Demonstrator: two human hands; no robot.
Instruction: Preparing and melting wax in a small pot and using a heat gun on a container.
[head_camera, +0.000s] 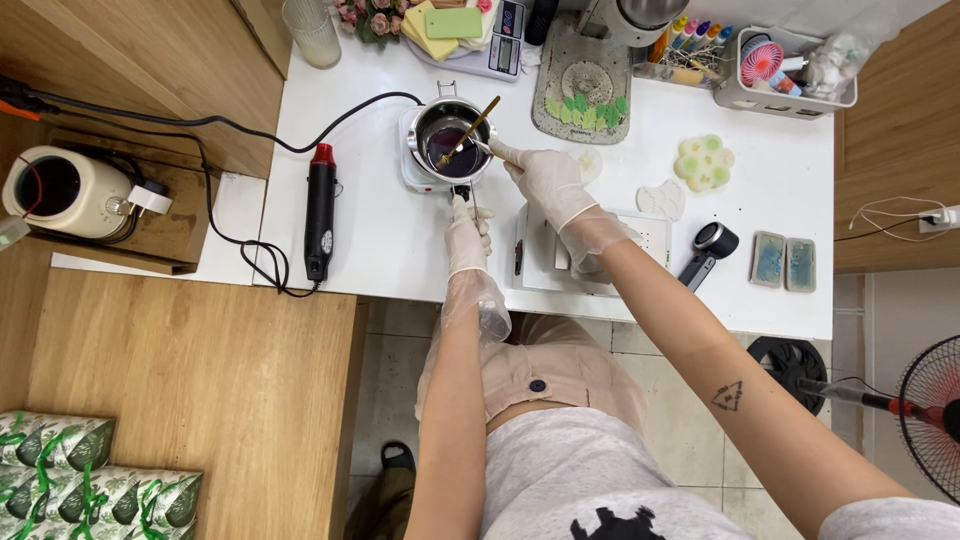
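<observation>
Right hand pinching stirring stick in pot; left hand seemingly gripping handle, heat gun beside.

A single head-worn camera looks almost straight down from above the person's own torso, so both forearms enter from the bottom edge and extend up-frame toward the white rectangular table. The far edge of the table lies along the top of the frame, and the wooden floor panel fills the lower left. The view is mid-range; no second view exists to share coverage.
</observation>
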